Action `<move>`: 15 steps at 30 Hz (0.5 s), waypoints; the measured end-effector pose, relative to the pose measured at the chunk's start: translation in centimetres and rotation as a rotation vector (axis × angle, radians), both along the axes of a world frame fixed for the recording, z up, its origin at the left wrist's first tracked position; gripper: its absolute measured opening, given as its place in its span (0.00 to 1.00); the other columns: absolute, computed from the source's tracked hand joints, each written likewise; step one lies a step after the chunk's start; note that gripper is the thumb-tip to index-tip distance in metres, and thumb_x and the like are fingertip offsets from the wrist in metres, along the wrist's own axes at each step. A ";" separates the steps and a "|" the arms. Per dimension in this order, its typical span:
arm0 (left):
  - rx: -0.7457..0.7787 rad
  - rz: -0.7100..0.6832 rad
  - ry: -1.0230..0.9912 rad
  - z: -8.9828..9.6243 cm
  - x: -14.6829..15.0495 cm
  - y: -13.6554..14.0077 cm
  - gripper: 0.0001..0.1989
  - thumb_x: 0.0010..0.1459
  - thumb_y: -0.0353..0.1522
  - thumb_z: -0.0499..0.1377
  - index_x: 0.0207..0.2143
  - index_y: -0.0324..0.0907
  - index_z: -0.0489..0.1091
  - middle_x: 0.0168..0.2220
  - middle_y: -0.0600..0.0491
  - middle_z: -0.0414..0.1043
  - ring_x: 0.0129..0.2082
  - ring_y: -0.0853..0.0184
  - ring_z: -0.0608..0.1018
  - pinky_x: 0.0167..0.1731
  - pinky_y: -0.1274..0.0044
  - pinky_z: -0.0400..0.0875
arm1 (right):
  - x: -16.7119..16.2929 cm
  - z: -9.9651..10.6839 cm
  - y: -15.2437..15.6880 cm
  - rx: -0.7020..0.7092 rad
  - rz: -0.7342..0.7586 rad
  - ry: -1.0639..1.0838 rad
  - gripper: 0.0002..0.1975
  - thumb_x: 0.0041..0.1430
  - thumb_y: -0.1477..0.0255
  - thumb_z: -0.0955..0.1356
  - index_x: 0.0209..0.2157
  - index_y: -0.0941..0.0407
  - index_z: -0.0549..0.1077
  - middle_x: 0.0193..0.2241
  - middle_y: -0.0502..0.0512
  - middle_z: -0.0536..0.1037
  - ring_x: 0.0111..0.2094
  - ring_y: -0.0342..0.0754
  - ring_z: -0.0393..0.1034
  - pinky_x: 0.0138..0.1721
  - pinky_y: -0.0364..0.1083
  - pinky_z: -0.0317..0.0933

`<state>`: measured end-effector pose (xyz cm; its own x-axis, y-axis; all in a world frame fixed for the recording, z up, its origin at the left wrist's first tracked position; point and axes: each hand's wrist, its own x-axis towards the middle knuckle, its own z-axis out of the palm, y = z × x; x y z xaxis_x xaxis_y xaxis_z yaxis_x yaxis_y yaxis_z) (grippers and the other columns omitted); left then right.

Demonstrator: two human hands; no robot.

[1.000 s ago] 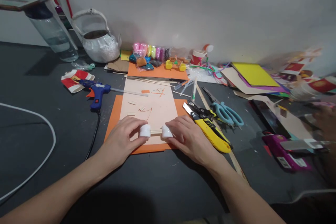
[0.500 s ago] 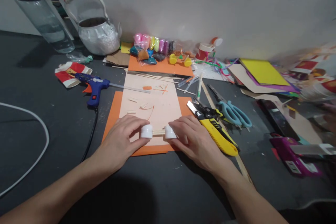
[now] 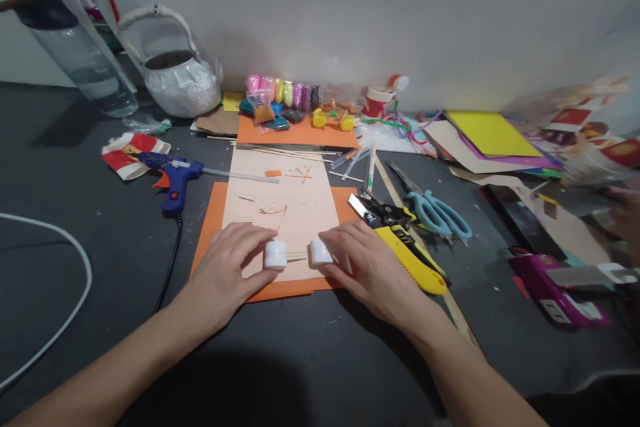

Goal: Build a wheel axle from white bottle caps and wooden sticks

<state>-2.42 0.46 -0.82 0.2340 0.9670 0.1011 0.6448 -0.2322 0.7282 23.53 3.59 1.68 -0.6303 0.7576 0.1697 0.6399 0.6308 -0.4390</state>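
Observation:
Between the thumb and fingers of my left hand (image 3: pixel 233 257) is a white bottle cap (image 3: pixel 275 255), a short cylinder that looks like two caps joined. Thin wooden sticks (image 3: pixel 297 255) reach from it toward the right. My right hand (image 3: pixel 367 260) pinches a similar white bottle cap (image 3: pixel 321 251), with a small gap between it and the stick ends. Both caps are over the pale sheet (image 3: pixel 300 227), which lies on orange paper (image 3: pixel 205 233). Short stick pieces (image 3: pixel 247 198) and thin orange strips (image 3: pixel 306 175) lie farther up the sheet.
On the left are a blue glue gun (image 3: pixel 175 180), a silver kettle (image 3: pixel 183 83) and a water bottle (image 3: pixel 90 67). By my right hand lie a yellow utility knife (image 3: pixel 415 263), pliers (image 3: pixel 387 212) and blue-handled scissors (image 3: pixel 435 212). Bagged clay (image 3: pixel 280 93) sits at the back.
The right-hand cap has come apart from the sticks, leaving a gap; the sticks stay with the left-hand cap. The whole view has shifted slightly.

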 end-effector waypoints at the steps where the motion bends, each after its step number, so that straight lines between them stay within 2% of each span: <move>1: 0.011 -0.006 0.006 0.0 0.0 0.0 0.16 0.59 0.37 0.64 0.50 0.47 0.71 0.50 0.51 0.76 0.52 0.56 0.73 0.52 0.64 0.66 | 0.1 0.1 0.0 -0.005 0.001 -0.004 0.10 0.66 0.73 0.70 0.47 0.55 0.69 0.41 0.57 0.74 0.43 0.55 0.64 0.44 0.53 0.63; 7: 0.075 -0.037 -0.041 0.7 0.0 -0.1 0.16 0.59 0.36 0.65 0.50 0.46 0.70 0.50 0.50 0.75 0.53 0.57 0.72 0.53 0.64 0.65 | 0.6 0.4 -0.1 0.000 -0.023 -0.025 0.09 0.66 0.73 0.69 0.47 0.55 0.69 0.41 0.57 0.74 0.44 0.55 0.64 0.47 0.54 0.62; 12: 0.253 0.120 -0.291 1.7 -0.1 -0.2 0.10 0.61 0.29 0.62 0.45 0.46 0.72 0.46 0.51 0.73 0.51 0.61 0.73 0.54 0.67 0.64 | 0.7 0.2 -0.1 0.027 -0.037 -0.009 0.07 0.66 0.72 0.69 0.46 0.55 0.70 0.38 0.58 0.74 0.41 0.57 0.66 0.40 0.53 0.63; 15: 0.363 0.189 -0.315 1.9 -0.2 0.0 0.07 0.64 0.28 0.58 0.44 0.45 0.71 0.44 0.50 0.73 0.49 0.62 0.73 0.51 0.68 0.66 | 0.9 -0.1 0.1 0.063 -0.035 0.029 0.07 0.68 0.70 0.67 0.46 0.54 0.70 0.37 0.56 0.75 0.40 0.56 0.68 0.39 0.52 0.64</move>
